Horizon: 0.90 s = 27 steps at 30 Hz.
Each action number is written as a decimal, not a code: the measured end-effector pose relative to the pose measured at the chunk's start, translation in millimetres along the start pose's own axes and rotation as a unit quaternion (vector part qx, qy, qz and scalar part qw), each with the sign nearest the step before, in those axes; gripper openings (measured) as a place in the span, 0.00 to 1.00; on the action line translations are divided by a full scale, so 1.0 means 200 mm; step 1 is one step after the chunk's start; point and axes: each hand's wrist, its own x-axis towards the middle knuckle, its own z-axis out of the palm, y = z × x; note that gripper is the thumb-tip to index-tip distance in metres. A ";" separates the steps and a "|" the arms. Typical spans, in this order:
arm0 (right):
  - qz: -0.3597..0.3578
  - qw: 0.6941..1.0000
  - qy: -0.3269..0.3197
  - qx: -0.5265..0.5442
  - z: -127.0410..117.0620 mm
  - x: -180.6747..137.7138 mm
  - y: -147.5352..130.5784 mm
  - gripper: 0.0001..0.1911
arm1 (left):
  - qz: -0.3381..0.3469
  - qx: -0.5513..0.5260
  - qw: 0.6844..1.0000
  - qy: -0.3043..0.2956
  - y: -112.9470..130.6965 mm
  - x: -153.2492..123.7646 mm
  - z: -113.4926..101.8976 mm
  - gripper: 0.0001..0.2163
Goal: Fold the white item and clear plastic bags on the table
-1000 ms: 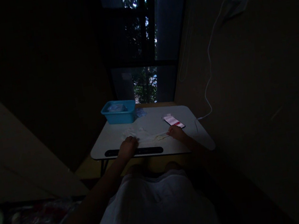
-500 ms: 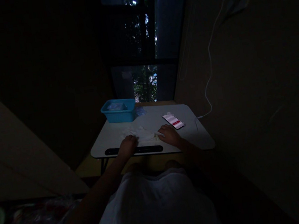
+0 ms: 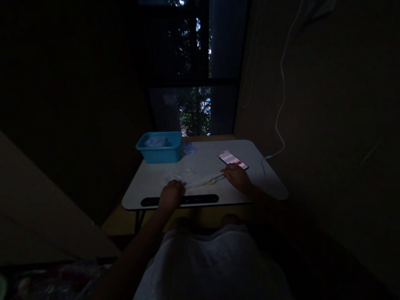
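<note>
A white folding table (image 3: 206, 155) with rounded corners has a black slot (image 3: 200, 199) along its near edge. On it sit a blue plastic bin (image 3: 161, 155) far left, crumpled plastic wrapping (image 3: 188, 147) just right of that, a lit smartphone (image 3: 229, 158) at right, and rumpled white cloth (image 3: 199, 182) near the middle.

On the white round-cornered table (image 3: 204, 152) I watch remotely, a blue rectangular plastic basin (image 3: 161, 155) sits back left, a black-edged rectangular phone (image 3: 229, 158) lies to its right, and a crumpled white sheet (image 3: 197, 181) before the basin.
</note>
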 end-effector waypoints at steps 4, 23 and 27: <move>0.012 1.000 -0.010 -0.003 0.03 -0.02 0.01 0.14 | 0.009 -0.005 1.000 0.006 -0.01 0.00 0.00 0.11; 0.101 0.995 -0.019 0.018 0.06 0.01 -0.33 0.18 | 0.014 0.003 1.000 0.022 -0.01 -0.01 0.00 0.14; 0.110 0.993 -0.029 0.030 0.07 0.06 -0.33 0.14 | 0.028 0.001 0.999 0.028 -0.02 0.00 0.01 0.12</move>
